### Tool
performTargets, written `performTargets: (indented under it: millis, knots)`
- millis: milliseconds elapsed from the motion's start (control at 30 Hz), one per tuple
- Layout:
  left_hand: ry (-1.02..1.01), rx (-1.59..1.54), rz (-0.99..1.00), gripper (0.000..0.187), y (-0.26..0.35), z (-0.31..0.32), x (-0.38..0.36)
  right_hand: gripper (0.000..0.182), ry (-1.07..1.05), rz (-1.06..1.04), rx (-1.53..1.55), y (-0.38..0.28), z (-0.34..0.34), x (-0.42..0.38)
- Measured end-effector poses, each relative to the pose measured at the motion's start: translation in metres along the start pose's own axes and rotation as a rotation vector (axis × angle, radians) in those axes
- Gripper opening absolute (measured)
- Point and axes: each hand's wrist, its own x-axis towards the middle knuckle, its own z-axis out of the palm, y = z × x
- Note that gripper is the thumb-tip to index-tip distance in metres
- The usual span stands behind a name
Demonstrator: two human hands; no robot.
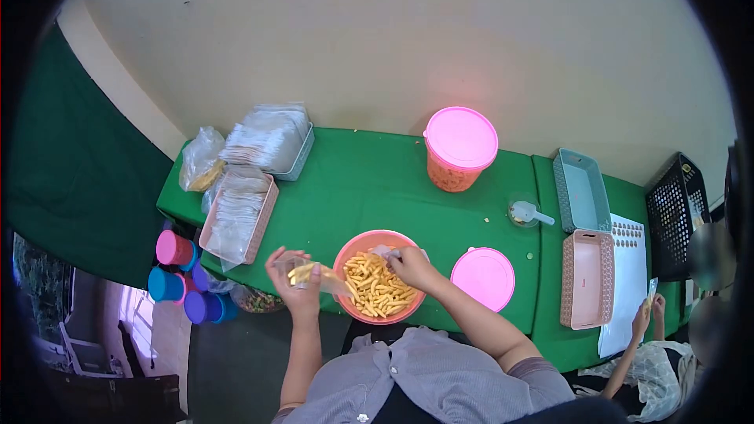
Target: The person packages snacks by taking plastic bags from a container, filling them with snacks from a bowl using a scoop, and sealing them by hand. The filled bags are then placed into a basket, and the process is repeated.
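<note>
My left hand (303, 296) is closed around a clear plastic bag (331, 281) with some yellow snack sticks inside. The bag's mouth tilts toward a round pink-orange tub (343, 254), level with its left rim. Loose yellow snack sticks (380, 289) fill the tub. Over its upper right side, the fingers of my right hand (414, 268) grip a pale scoop (382, 251), partly hidden by the hand and the sticks. A pink lid (483, 279) lies flat to the right of the tub.
Baskets of plastic packets (239, 216) stand at left on the green-covered table (353, 180). A pink-lidded tub (461, 149) is near the wall. Rightward are a scoop in a small bowl (528, 213), two baskets (587, 279), a black crate (677, 216) and another person's hands (650, 310).
</note>
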Motion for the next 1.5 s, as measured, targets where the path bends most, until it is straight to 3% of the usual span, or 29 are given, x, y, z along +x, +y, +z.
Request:
performTargets:
  millis: [100, 167, 200, 267, 333, 433, 500, 633, 700, 833, 967, 1033, 1167, 1233, 1367, 1433, 1500]
  knots:
    - [0.137, 0.116, 0.079, 0.061, -0.001, -0.017, -0.001, 0.028, 0.018, 0.157, 0.242, 0.006, 0.010, 0.010]
    - [0.200, 0.151, 0.056, 0.059, -0.001, -0.022, -0.004, 0.032, 0.247, 0.004, 0.245, 0.002, 0.020, 0.015]
    - [0.265, 0.189, 0.039, 0.058, -0.002, -0.023, -0.006, 0.032, 0.246, 0.005, 0.240, 0.005, 0.019, 0.016]
    - [0.355, 0.164, 0.103, 0.053, -0.001, -0.024, -0.013, 0.031, 0.017, 0.081, 0.096, 0.009, 0.017, 0.022]
    - [0.531, 0.113, 0.232, 0.044, 0.003, -0.026, -0.016, 0.031, -0.039, 0.153, 0.227, 0.010, 0.007, 0.017]
    - [0.511, 0.137, 0.221, 0.041, 0.009, -0.026, -0.016, 0.031, 0.031, 0.216, 0.343, 0.013, 0.016, 0.012]
    - [0.486, 0.167, 0.205, 0.038, 0.015, -0.020, -0.016, 0.030, 0.257, 0.002, 0.078, 0.003, 0.026, 0.007]
    - [0.569, 0.159, 0.191, 0.037, 0.022, -0.028, -0.026, 0.027, 0.078, 0.084, -0.025, -0.010, 0.016, 0.001]
    - [0.584, 0.082, 0.263, 0.036, 0.026, -0.039, -0.030, 0.027, -0.016, 0.123, 0.097, -0.015, -0.003, -0.001]
    - [0.577, 0.169, 0.245, 0.035, 0.034, -0.045, -0.021, 0.032, 0.166, 0.029, 0.180, -0.001, 0.025, 0.006]
    - [0.556, 0.156, 0.226, 0.036, 0.035, -0.048, -0.020, 0.033, 0.009, 0.188, 0.143, 0.005, 0.033, 0.006]
    - [0.506, 0.170, 0.215, 0.037, 0.032, -0.049, -0.025, 0.035, 0.094, 0.254, 0.477, 0.002, 0.031, -0.002]
    - [0.411, 0.183, 0.255, 0.037, 0.032, -0.045, -0.030, 0.033, 0.116, 0.417, 0.705, 0.024, 0.044, 0.001]
    - [0.423, 0.104, 0.184, 0.037, 0.031, -0.042, -0.029, 0.030, 0.040, 0.660, 0.954, 0.019, 0.040, 0.002]
    - [0.402, 0.109, 0.195, 0.038, 0.033, -0.042, -0.024, 0.031, 0.031, 0.658, 1.034, 0.018, 0.041, -0.006]
    - [0.387, 0.071, 0.199, 0.038, 0.032, -0.044, -0.020, 0.030, 0.330, 0.518, 0.974, 0.014, 0.060, -0.001]
    - [0.374, 0.062, 0.184, 0.039, 0.031, -0.045, -0.020, 0.031, 0.292, 0.553, 1.002, 0.014, 0.064, 0.002]
